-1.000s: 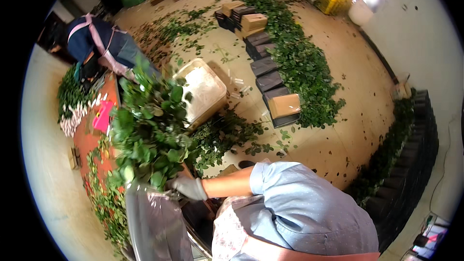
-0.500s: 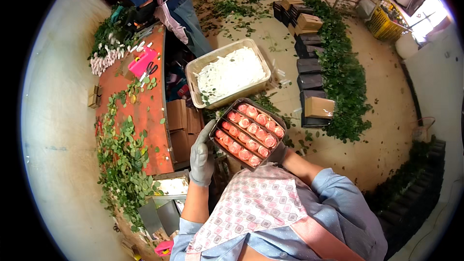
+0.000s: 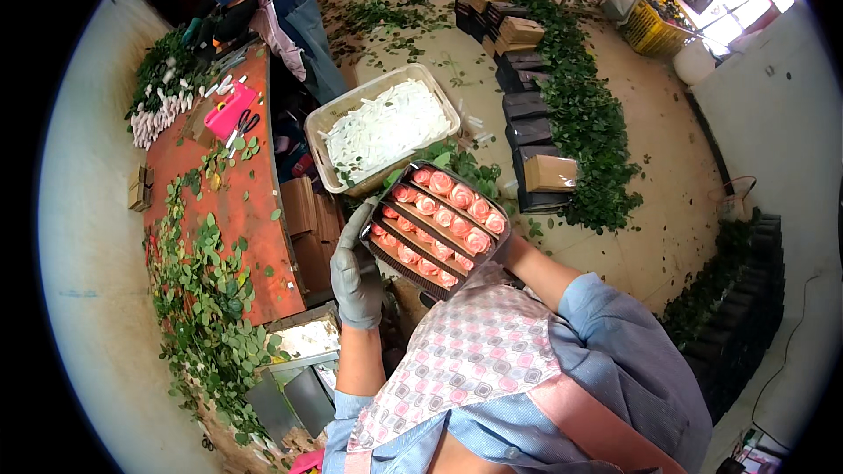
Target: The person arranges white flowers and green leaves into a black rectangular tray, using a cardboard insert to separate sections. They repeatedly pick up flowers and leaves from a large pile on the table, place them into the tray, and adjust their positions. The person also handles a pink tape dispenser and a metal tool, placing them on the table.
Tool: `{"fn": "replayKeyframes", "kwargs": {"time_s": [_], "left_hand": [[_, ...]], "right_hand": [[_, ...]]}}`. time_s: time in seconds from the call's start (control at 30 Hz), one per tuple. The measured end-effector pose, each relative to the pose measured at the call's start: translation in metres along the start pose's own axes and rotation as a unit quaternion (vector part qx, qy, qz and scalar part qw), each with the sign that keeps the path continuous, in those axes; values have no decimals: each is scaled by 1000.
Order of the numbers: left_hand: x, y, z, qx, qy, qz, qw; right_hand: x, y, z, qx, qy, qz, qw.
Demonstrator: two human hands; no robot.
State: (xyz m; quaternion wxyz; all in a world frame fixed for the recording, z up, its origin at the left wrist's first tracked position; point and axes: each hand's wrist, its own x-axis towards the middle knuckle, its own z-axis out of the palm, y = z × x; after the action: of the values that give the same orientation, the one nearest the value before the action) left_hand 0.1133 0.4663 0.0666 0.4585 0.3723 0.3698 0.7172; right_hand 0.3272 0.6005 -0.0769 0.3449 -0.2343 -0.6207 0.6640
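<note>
In front of my chest is a bundle of coral-pink roses (image 3: 442,218), its blooms facing up in rows parted by brown corrugated card strips. A dark wrap surrounds it, and leafy stems show beyond its far edge. My left hand (image 3: 355,279), in a grey glove, presses against the bundle's left side with the fingers running up along it. From the right my right hand (image 3: 504,253) grips the bundle's other side; most of it, fingers included, is hidden behind the wrap and roses.
A plastic tub (image 3: 318,142) of white strips stands ahead. To the left, a red-brown table (image 3: 255,250) carries leaves, scissors (image 3: 248,120) and a pink tool (image 3: 230,114). Dark-wrapped leafy bundles (image 3: 530,130) line the floor. A co-worker (image 3: 307,31) stands beyond the table.
The bundle has tilted, so more of its near wrapped side and card edges shows. Both hands stay on it. The whole view has shifted, with the surroundings now farther left.
</note>
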Motion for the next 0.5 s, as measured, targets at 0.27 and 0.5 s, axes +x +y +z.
{"fn": "replayKeyframes", "kwargs": {"time_s": [0.27, 0.5], "left_hand": [[25, -13, 13, -7, 22, 22, 999], [105, -60, 27, 138, 37, -21, 990]], "right_hand": [[39, -7, -43, 243, -60, 51, 967], [112, 19, -140, 468, 178, 177, 847]]}}
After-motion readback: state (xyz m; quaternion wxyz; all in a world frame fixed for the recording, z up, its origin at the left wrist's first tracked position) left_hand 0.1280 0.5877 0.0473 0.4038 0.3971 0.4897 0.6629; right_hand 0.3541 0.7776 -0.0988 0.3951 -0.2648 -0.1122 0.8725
